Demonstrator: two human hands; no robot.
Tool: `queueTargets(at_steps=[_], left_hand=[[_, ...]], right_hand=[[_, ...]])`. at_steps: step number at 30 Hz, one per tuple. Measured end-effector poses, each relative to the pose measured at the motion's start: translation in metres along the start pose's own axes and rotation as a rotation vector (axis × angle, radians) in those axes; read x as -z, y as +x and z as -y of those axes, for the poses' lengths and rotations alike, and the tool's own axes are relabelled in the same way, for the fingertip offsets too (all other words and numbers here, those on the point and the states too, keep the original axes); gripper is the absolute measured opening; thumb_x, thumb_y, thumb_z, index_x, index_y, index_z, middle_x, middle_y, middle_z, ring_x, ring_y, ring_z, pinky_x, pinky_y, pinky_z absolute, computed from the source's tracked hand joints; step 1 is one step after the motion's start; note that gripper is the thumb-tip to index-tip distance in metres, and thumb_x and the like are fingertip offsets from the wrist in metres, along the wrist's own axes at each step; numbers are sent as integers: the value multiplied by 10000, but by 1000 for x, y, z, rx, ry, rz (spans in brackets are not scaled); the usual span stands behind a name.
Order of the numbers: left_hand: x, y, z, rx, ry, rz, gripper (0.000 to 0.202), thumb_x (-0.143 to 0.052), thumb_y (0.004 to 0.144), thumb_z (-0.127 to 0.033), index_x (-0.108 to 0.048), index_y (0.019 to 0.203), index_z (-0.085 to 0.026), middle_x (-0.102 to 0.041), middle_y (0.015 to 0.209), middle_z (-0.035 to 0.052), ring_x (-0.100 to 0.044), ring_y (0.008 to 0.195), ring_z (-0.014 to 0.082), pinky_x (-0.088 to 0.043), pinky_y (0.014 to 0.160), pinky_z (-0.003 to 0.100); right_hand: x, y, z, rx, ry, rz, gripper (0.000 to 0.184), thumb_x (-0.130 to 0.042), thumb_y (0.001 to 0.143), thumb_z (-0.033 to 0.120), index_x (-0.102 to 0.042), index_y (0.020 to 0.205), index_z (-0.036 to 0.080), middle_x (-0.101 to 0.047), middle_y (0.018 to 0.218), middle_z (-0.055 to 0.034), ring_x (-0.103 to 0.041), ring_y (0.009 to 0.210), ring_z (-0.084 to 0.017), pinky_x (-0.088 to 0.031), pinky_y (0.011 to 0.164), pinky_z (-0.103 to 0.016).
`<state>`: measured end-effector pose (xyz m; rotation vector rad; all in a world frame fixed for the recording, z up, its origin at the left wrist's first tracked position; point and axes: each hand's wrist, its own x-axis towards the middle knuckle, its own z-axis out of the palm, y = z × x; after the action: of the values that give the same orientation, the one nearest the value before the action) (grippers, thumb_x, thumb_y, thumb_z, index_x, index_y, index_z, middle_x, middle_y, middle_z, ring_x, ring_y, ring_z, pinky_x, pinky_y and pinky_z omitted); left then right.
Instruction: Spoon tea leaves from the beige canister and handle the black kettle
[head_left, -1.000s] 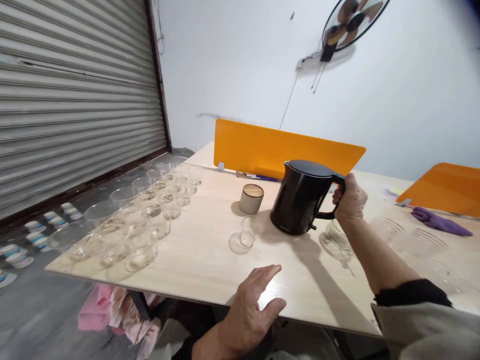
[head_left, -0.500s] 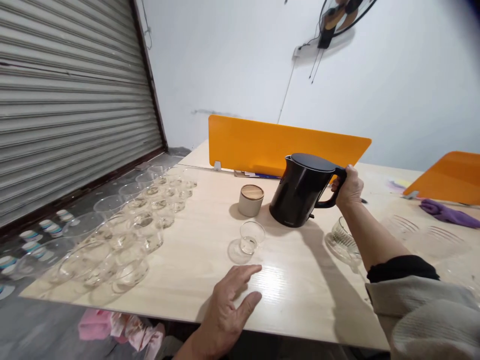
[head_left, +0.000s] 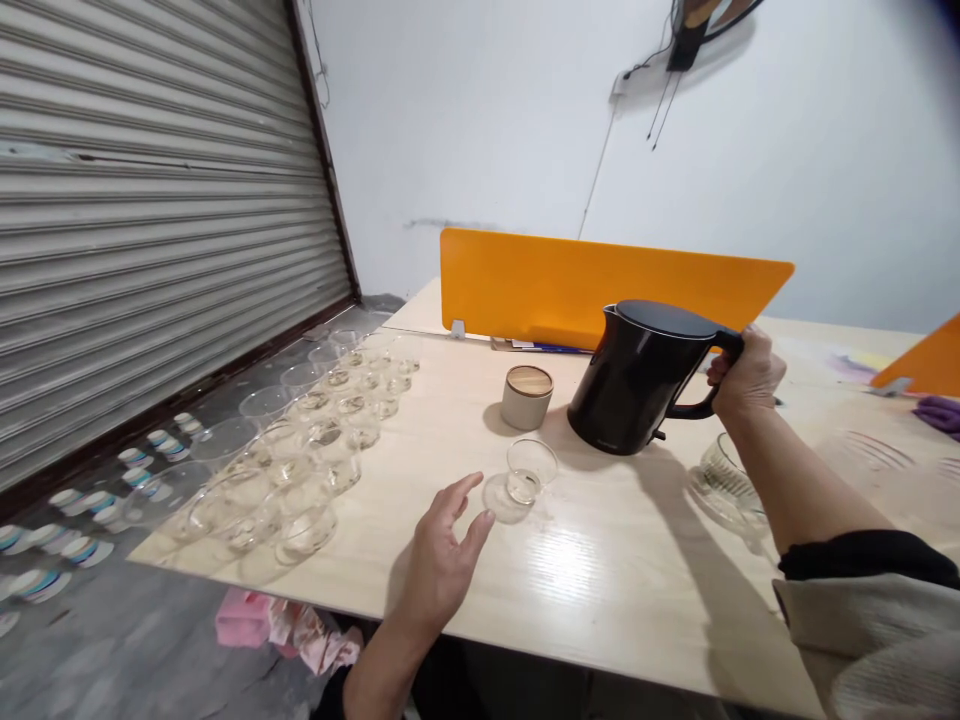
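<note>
My right hand [head_left: 748, 372] is wrapped around the handle of a black electric kettle [head_left: 637, 380]. The kettle is tilted slightly, its spout to the left; whether its base touches the table I cannot tell. My left hand [head_left: 444, 545] hovers over the table with thumb and fingers apart, holding nothing. Just right of its fingertips stands a small clear glass cup [head_left: 531, 470], upright, with a little clear liquid or a thick base at the bottom. Behind the cup sits a grey canister [head_left: 526, 398] with a wooden lid.
Rows of clear cups [head_left: 307, 520] cover the table's left side. A ribbed glass vessel [head_left: 724, 475] stands by my right forearm. An orange divider [head_left: 600, 285] crosses the back. White containers [head_left: 82, 510] and pink cloth [head_left: 244, 617] lie below the table's left edge.
My left hand has moved forward and ends up left of the small cup, fingers still apart. The view has shifted left. My right hand keeps its hold on the kettle.
</note>
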<state>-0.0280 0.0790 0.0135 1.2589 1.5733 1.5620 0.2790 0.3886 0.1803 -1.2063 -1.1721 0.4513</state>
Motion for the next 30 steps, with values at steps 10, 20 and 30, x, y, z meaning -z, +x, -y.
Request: queueTargets(at_steps=[10,20,30], left_hand=[[0,60,-28,53,-130,35,578,-656,956,-494,-580,1460,-221,-514,1596,148,-507,1460,319,-409,1207,505],[-11,57,6,-178,620,117,592,-358,1079,-479,-363,1610,-217,-312,1723,96,-127,1634,255,-127,1329,487],[-13,48,11,-159,1046,343,635,-278,1083,-450,-305,1643,-151,-208,1743,99,-111,1634,292,-75,1324,558]], right_hand=[[20,-15,-1,111,-132,-142,360,-411,975,510,-585,1016,198,-654,1002,-116,-607,959,-246,-471,892,-444],[35,-221,-39,495,-545,498,682,-382,1026,549,-386,1603,186,-415,1641,-191,-378,1510,-398,-356,1183,-641],[16,-264,-58,525,-870,946,824,-344,1014,660,-422,1601,87,-358,1674,-216,-263,1583,-362,-187,1274,-609]])
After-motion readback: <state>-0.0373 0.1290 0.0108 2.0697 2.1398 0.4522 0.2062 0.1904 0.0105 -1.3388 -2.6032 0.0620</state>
